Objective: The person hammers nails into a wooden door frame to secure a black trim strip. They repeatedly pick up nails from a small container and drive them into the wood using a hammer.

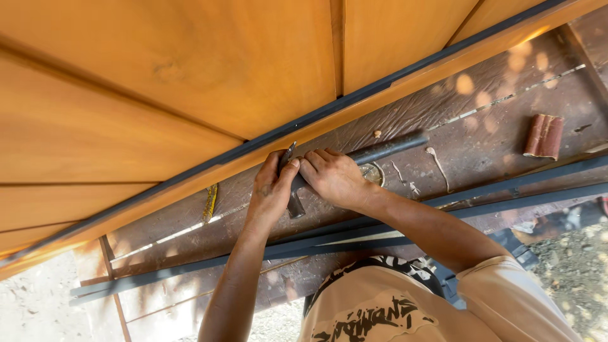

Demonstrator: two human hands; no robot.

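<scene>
Large orange-brown wooden panel (190,82) fills upper frame; dark metal strip (266,140) runs along its lower edge. Below it, brown plastic-covered work surface (494,126), with grey metal bars (354,244) nearer the body. Right hand (334,178) clenched round a hammer (373,154), handle pointing right, head down beside the left palm. Left hand (271,193) pinches a thin metal punch (287,155) against the strip's edge. Rolled sandpaper (543,136) far right. Yellow object (210,202) left, unidentifiable.
</scene>
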